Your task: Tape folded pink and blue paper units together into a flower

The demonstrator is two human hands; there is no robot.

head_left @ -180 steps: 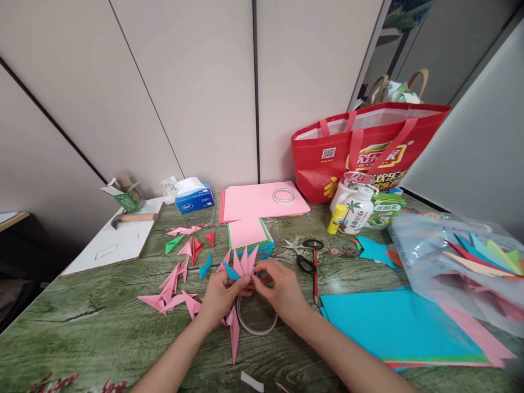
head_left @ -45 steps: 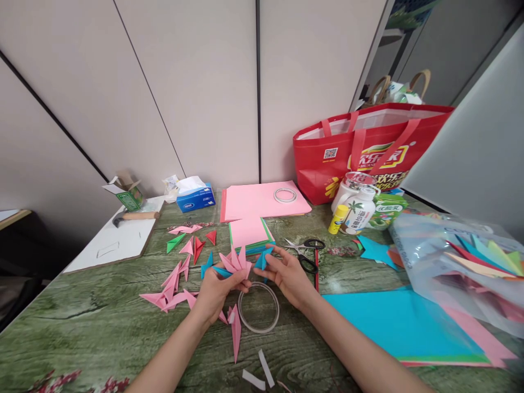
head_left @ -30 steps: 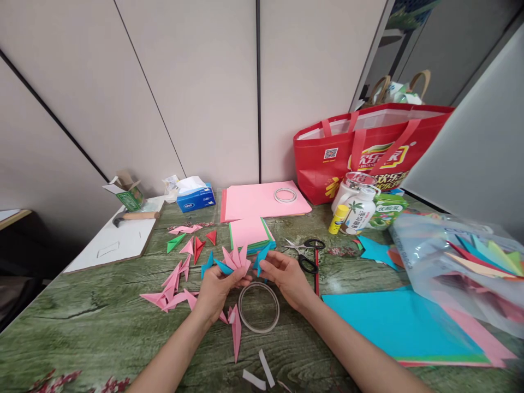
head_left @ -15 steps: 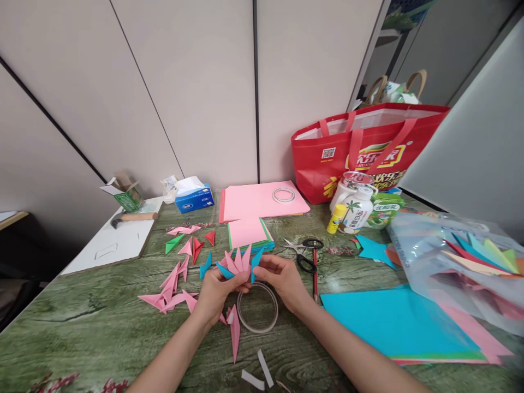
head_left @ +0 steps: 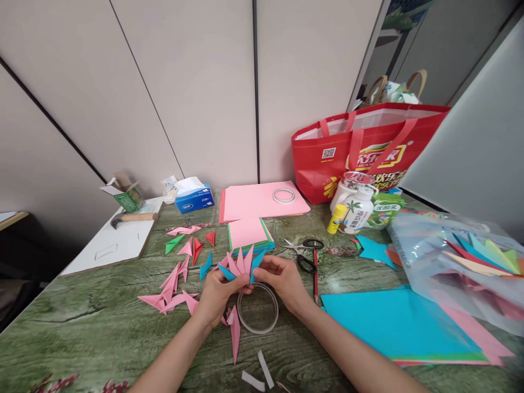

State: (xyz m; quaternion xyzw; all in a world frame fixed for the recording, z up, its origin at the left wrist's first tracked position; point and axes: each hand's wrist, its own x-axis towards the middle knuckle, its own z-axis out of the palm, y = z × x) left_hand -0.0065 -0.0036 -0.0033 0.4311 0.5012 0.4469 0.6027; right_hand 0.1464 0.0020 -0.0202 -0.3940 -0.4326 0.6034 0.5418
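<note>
A fan of pink folded paper (head_left: 243, 264), its creased points spread upward, was pinched in the left hand (head_left: 218, 292), a blue folded-paper point (head_left: 227, 273) slanting out at its left. A sharp-tipped blue folded-paper piece (head_left: 256, 264), tilted outward, was held in the right hand (head_left: 284, 283) at the fan's right edge.

Soft, even light leaves faint glare on the table (head_left: 336, 283), while the edges look stretched.
</note>
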